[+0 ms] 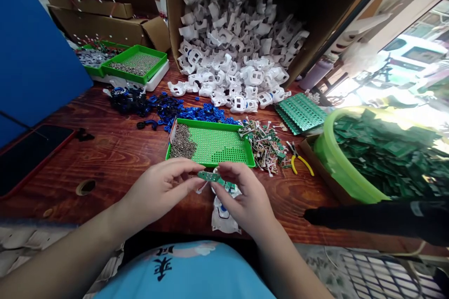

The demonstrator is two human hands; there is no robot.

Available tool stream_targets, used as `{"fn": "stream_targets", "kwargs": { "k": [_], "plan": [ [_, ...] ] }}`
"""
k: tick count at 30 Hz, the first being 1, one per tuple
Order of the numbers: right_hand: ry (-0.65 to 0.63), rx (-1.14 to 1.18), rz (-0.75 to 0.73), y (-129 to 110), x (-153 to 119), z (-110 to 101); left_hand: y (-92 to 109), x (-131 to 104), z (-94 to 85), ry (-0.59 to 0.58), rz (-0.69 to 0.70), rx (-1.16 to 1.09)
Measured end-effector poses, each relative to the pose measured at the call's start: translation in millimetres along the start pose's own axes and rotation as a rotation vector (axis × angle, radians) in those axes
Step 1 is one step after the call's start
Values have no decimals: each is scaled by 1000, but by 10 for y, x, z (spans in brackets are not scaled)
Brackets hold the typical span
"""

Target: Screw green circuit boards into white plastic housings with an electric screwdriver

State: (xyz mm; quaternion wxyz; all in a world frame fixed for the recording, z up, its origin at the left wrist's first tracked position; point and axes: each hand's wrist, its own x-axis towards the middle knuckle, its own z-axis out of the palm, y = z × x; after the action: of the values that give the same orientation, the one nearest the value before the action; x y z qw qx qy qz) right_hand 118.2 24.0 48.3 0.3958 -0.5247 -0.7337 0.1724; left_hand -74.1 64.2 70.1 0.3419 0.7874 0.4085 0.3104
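A small green circuit board is held in front of me between both hands. The thumb and fingers of my left hand pinch its left end, and a short white connector lead hangs below. At the right end, the fingers of my right hand close on the board. A white plastic housing lies on the table below my right hand, its upper part partly covered. More green board shows behind the right fingers; I cannot tell whether it is held. Just beyond sits a green tray with small metal screws.
Wired boards are heaped beside yellow-handled pliers. Blue parts lie behind the tray, before a carton of white housings. Board panels and a yellow-green tub stand right; a phone-like slab lies left.
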Motion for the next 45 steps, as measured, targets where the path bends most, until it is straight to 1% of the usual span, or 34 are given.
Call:
{"fn": "stream_targets", "kwargs": {
  "k": [2,4,6,9,14,16,19,21,23,26,28,30,32,33,34,37,38,39,40,42,45],
  "plan": [
    [-34,124,100,16,27,-35,14,12,-15,18,-56,-39],
    [-81,241,182,33,63,-74,32,33,-21,46,-68,-46],
    [-100,336,253,42,103,-105,49,58,-20,79,-75,-41],
    [-69,435,330,26,166,-119,82,98,-13,129,-67,-10],
    [-2,713,492,-58,247,-94,156,131,-20,201,-45,43],
    [-6,731,517,-79,268,-90,176,133,-30,213,-44,49],
    [-51,708,522,-66,279,-87,168,138,-43,195,-83,21],
    [-93,670,487,-29,266,-78,137,144,-35,178,-124,-19],
    [-120,553,411,21,233,-57,97,146,-3,159,-174,-93],
    [-102,358,295,104,169,-15,49,122,78,116,-223,-208],
    [-103,289,232,156,135,8,28,90,125,98,-234,-217],
    [-123,246,191,205,116,17,-9,63,122,63,-239,-198],
    [-115,245,218,257,101,9,-109,71,27,22,-247,-156],
    [-90,268,265,286,91,1,-196,96,-63,16,-257,-116],
    [-54,301,325,318,77,-10,-311,139,-176,34,-273,-56],
    [75,424,491,424,6,-39,-780,350,-576,222,-355,225],
    [115,458,531,457,-26,-45,-947,435,-692,248,-372,311],
    [156,485,558,485,-60,-49,-1100,519,-784,241,-385,382],
    [195,500,579,506,-94,-52,-1230,598,-847,212,-391,439],
    [251,504,622,525,-155,-61,-1407,731,-892,142,-392,531],
    [261,507,675,504,-215,-91,-1494,864,-843,48,-377,605]
  ]
}}
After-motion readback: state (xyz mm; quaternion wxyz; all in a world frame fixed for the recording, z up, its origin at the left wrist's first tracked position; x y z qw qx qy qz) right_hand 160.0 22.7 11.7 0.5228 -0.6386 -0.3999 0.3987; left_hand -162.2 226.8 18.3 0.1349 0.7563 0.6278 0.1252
